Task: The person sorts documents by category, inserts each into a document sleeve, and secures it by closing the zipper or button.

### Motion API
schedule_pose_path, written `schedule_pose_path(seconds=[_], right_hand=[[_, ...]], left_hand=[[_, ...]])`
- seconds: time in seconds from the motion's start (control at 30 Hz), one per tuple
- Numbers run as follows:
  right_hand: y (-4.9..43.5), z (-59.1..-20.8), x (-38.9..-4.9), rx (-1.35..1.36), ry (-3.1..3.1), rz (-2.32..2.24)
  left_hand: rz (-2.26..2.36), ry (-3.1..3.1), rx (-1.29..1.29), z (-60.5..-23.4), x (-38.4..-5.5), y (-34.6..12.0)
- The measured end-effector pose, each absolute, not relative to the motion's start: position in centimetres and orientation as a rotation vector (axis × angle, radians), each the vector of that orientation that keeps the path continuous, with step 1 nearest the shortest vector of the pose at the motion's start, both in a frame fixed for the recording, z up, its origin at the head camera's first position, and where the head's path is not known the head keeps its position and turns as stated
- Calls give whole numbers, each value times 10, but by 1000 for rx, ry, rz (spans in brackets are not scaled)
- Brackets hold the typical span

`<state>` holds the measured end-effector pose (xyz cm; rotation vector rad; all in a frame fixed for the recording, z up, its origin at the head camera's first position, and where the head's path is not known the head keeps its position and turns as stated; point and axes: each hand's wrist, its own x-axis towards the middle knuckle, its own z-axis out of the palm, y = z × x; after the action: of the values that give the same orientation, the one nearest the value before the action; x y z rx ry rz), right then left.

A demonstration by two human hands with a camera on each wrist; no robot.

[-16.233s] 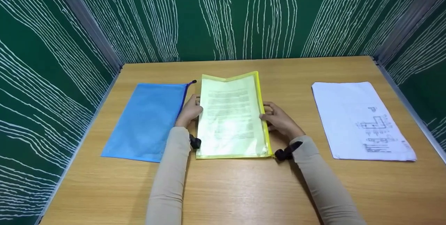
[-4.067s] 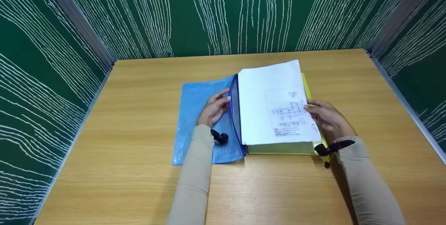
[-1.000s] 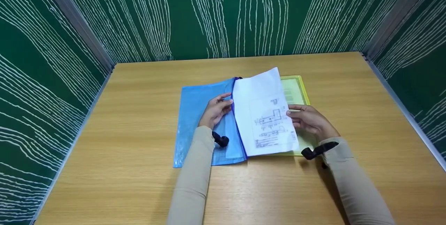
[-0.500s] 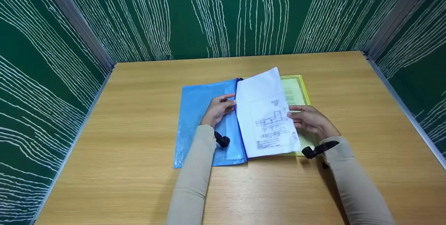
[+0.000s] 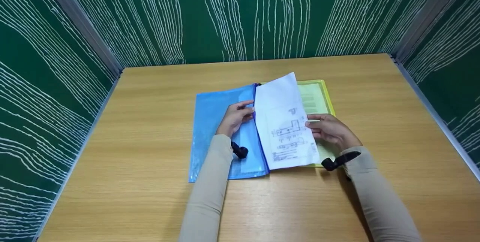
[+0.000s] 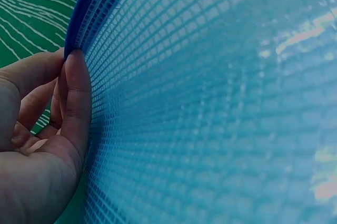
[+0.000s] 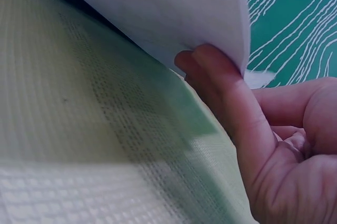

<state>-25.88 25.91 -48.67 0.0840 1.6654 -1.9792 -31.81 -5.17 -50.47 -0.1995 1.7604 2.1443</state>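
A blue mesh zip pouch (image 5: 215,118) lies left of centre on the table, its dark blue zipper edge facing right. My left hand (image 5: 235,117) pinches that edge between thumb and fingers; the left wrist view shows the grip on the zipper edge (image 6: 79,16). White papers (image 5: 279,103) with a printed drawing slant out of the pouch's opening. Their left part shows faintly through the blue mesh. With thumb and fingers, my right hand (image 5: 332,131) holds the papers' right edge, raised over a yellow zip pouch (image 5: 317,94) with printed sheets inside.
The wooden table (image 5: 142,152) reaches to green walls (image 5: 210,17) with white wavy lines on three sides. Black wrist cameras sit on both sleeves, the right one (image 5: 339,160) close over the yellow pouch's lower right part.
The blue pouch and papers, earlier far apart at either side, now meet over the yellow pouch. Since 4.1 s ago, my right hand has moved left and the papers have slid partly into the blue pouch.
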Motion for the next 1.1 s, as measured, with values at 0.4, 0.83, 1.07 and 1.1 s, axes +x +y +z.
schedule_pose_path(seconds=[0.4, 0.83, 1.07, 1.1], right_hand=[[250, -488, -259, 41, 1643, -1981], [240, -491, -259, 39, 1624, -2012], [231, -492, -261, 27, 1631, -1992], [230, -493, -261, 27, 1637, -1989]], left_hand=[[2208, 1714, -210, -507, -316, -51], [2236, 1681, -219, -506, -316, -49], [2242, 1685, -219, -506, -315, -48], [2244, 1683, -217, -505, -315, -48]])
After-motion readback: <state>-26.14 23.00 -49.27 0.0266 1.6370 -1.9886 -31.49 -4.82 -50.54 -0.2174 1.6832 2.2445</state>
